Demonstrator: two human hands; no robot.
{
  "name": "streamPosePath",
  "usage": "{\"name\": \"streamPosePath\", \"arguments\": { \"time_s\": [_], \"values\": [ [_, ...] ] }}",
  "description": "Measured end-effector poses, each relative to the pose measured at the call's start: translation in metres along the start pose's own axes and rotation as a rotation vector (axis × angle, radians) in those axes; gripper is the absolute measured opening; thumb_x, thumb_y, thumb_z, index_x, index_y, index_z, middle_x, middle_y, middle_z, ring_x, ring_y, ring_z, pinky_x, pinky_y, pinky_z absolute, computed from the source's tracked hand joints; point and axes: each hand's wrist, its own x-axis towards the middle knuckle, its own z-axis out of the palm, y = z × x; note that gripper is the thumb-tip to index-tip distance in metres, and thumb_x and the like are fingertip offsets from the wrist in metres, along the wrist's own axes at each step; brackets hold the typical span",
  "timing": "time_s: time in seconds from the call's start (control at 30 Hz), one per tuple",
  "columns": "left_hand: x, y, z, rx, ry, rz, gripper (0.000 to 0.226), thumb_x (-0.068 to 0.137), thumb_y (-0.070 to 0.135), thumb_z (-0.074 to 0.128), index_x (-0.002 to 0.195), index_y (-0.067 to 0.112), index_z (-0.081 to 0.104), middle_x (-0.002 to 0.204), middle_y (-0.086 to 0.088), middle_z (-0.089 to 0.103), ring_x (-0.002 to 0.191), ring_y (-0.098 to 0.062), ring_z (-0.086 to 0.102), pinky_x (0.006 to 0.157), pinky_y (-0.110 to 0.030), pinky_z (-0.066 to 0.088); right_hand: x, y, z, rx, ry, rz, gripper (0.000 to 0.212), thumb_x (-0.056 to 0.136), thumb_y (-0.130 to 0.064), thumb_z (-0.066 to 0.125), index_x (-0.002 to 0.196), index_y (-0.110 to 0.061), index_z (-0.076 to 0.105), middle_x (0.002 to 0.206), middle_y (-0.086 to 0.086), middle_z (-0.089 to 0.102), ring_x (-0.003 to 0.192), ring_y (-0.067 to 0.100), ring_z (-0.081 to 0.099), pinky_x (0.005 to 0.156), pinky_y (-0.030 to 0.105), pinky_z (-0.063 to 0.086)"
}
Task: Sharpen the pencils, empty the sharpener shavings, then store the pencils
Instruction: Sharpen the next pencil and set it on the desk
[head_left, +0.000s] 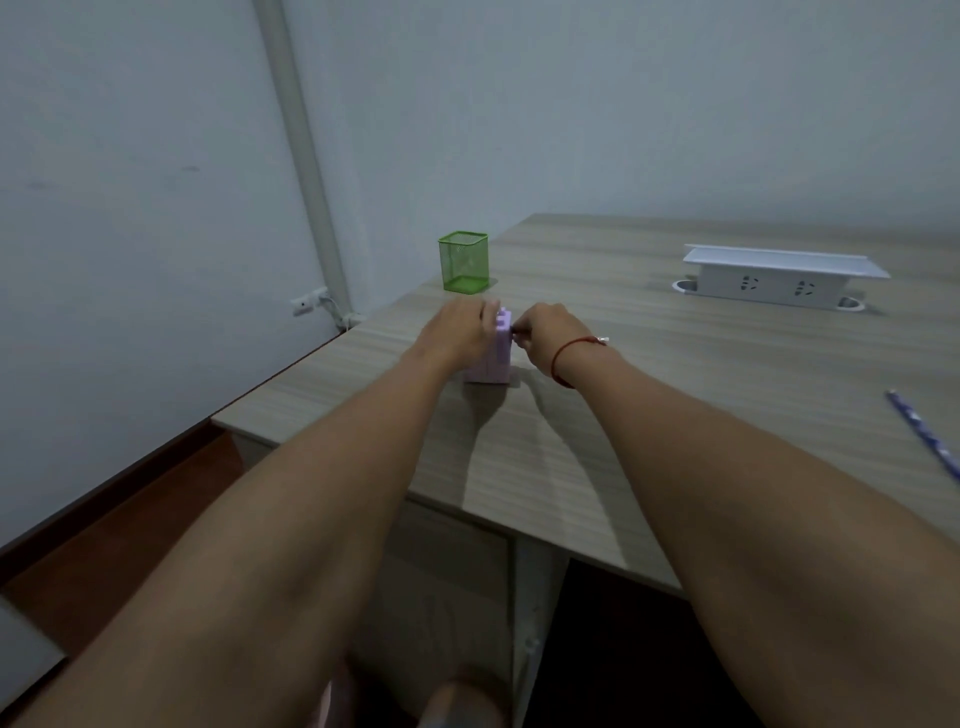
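Observation:
A pale purple desk sharpener (497, 358) stands upright on the wooden desk (649, 395) near its left edge. My left hand (460, 330) grips the sharpener's top and left side. On the sharpener's right side, my right hand (548, 332) pinches a small dark part, likely its crank handle. A purple patterned pencil (927, 441) lies on the desk at the far right, partly cut off by the frame. Just behind the sharpener stands a green mesh pencil holder (464, 261), which looks empty.
A white power-socket box (774, 275) with a raised lid is set into the desk at the back right. The desk's left edge (332, 348) drops to a red-brown floor, with a wall outlet and cable low on the wall. A drawer unit sits under the desk.

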Motion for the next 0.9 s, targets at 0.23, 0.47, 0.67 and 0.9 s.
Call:
{"name": "streamPosePath", "arguments": {
  "time_s": [0.23, 0.47, 0.67, 0.9],
  "values": [
    [-0.004, -0.005, 0.017, -0.103, 0.071, -0.100, 0.036, 0.100, 0.019, 0.028, 0.104, 0.000, 0.059, 0.115, -0.026, 0.058, 0.104, -0.035, 0.053, 0.086, -0.038, 0.041, -0.004, 0.002, 0.004, -0.173, 0.014, -0.067, 0.034, 0.098, -0.003, 0.039, 0.122, -0.011, 0.062, 0.126, 0.019, 0.059, 0.115, 0.033, 0.058, 0.092, 0.035, 0.045],
    [0.002, -0.009, 0.017, -0.112, 0.053, -0.084, 0.037, 0.100, 0.016, 0.028, 0.103, -0.002, 0.059, 0.113, -0.027, 0.060, 0.101, -0.034, 0.055, 0.078, -0.034, 0.038, 0.000, 0.024, 0.000, -0.305, 0.005, -0.178, 0.029, 0.099, -0.009, 0.042, 0.119, -0.009, 0.063, 0.121, 0.021, 0.061, 0.111, 0.036, 0.059, 0.086, 0.036, 0.044],
    [0.005, -0.010, 0.014, -0.078, 0.012, -0.059, 0.036, 0.101, 0.016, 0.028, 0.099, -0.004, 0.058, 0.109, -0.029, 0.060, 0.100, -0.036, 0.055, 0.074, -0.034, 0.035, -0.005, 0.031, -0.010, -0.343, 0.007, -0.211, 0.029, 0.097, -0.005, 0.043, 0.119, -0.006, 0.062, 0.120, 0.022, 0.060, 0.110, 0.037, 0.058, 0.086, 0.037, 0.044],
    [0.001, -0.006, 0.012, -0.068, 0.030, -0.028, 0.036, 0.101, 0.015, 0.030, 0.096, -0.006, 0.059, 0.106, -0.031, 0.061, 0.096, -0.039, 0.057, 0.080, -0.041, 0.041, -0.027, 0.084, -0.040, -0.335, 0.015, -0.049, 0.021, 0.095, -0.009, 0.053, 0.109, -0.003, 0.067, 0.111, 0.022, 0.064, 0.102, 0.036, 0.062, 0.082, 0.035, 0.045]
  ]
}}
